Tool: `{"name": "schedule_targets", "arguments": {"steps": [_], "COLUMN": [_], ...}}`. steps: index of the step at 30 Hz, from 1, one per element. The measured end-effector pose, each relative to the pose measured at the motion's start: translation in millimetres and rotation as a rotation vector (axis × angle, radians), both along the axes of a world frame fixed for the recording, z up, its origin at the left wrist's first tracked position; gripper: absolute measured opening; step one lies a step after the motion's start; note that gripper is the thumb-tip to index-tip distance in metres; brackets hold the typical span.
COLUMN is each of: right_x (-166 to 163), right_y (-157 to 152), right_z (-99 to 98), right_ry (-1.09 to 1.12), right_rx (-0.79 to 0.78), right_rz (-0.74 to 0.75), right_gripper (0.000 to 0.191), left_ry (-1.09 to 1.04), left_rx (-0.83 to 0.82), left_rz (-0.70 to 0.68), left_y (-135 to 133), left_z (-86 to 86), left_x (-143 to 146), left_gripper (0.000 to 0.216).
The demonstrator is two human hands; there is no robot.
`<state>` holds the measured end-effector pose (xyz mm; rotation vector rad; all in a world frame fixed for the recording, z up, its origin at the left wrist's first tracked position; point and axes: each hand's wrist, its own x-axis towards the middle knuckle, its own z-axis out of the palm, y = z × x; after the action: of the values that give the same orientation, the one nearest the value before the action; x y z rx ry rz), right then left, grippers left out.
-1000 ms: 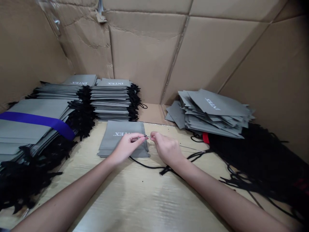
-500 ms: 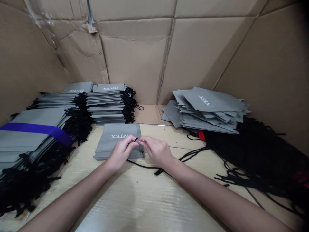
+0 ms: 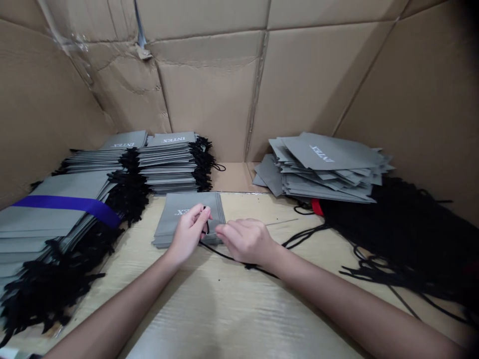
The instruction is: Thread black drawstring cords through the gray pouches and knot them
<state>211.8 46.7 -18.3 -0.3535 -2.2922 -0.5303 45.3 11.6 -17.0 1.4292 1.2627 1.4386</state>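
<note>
A small stack of grey pouches printed INTEX lies on the table in front of me, partly behind my hands. My left hand is closed in a pinch over the stack, gripping a black cord that loops out between its fingers. Just to the right, my right hand is closed too, its fingertips pinched together. A thin needle-like rod sticks out behind that hand and seems held in it; the fingers hide its other end. A stretch of black cord runs along the table under my right hand.
Stacks of corded grey pouches stand at the back left. Nearer, more pouches lie under a purple band. A loose pile of grey pouches and a heap of black cords are at the right. Cardboard walls enclose the table.
My hands, which met at the fingertips over the stack, have come apart. A loop of black cord now shows at my left fingers. The rod behind my right hand has tilted upward.
</note>
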Motion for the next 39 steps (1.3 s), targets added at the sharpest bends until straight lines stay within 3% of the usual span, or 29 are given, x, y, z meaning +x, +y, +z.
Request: {"name": "schedule_targets", "arguments": {"steps": [3,7,13,22,24,26,29,33,36,39], "right_x": [-2,-6,-5,-4,-7,-6,5,36,57,67], "right_y": [-7,-17,-24,-36,-41,-43,-38,-20,-6,3], "right_z": [4.9,10.5,13.2,29.6,32.8,35.0,40.4,58.9,71.0,63.3], "right_ry": [0.025,0.092,0.137,0.219,0.245,0.238,0.191,0.182,0.210,0.105], "right_rx": [0.007,-0.156,-0.203,-0.779,-0.848,-0.830,-0.676,-0.364,-0.309,-0.253], "right_rz": [0.036,0.037,0.086,-0.031,-0.056,-0.044,-0.025,-0.189,-0.415,-0.529], "right_gripper": [0.023,0.043,0.011,0.011,0.010,0.011,0.017,0.019,0.020,0.019], "left_ry": [0.013,0.010,0.027,0.054,0.051,0.056,0.111,0.516,0.790,0.879], "left_rx": [0.031,0.046,0.031,0.064,0.070,0.059,0.027,0.101,0.169,0.125], "left_rz": [0.019,-0.025,-0.150,-0.184,-0.180,-0.176,-0.146,0.018,-0.121,-0.248], "left_y": [1,-2,-6,-9,-11,-12,-12,-4,2,7], "left_z": [0.8,0.1,-4.6,-0.4,0.2,0.0,-0.4,1.8,1.8,-0.3], "left_x": [-1,5,16,19,21,22,17,2,-6,-11], "left_gripper": [0.029,0.032,0.034,0.024,0.026,0.028,0.031,0.025,0.020,0.024]}}
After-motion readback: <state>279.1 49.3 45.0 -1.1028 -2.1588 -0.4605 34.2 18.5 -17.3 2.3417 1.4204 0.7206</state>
